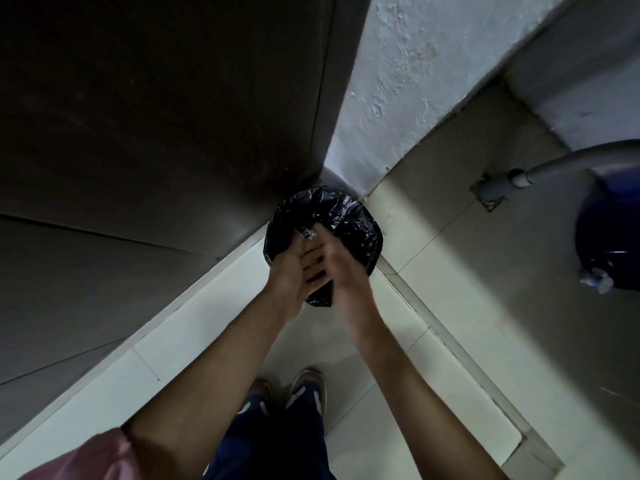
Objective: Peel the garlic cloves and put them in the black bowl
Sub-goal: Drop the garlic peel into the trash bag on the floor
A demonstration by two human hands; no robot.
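Brushing: both palms pressed together, fingers straight.
Left hand (294,271): flat against right hand (341,268).
Bin bag (353,220): frame centre, below, likely catching pale peel scraps (308,233).

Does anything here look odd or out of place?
No garlic cloves or black bowl show. Both hands, left hand and right hand, hover together over a black-lined bin in the floor corner, with pale scraps at the fingertips.
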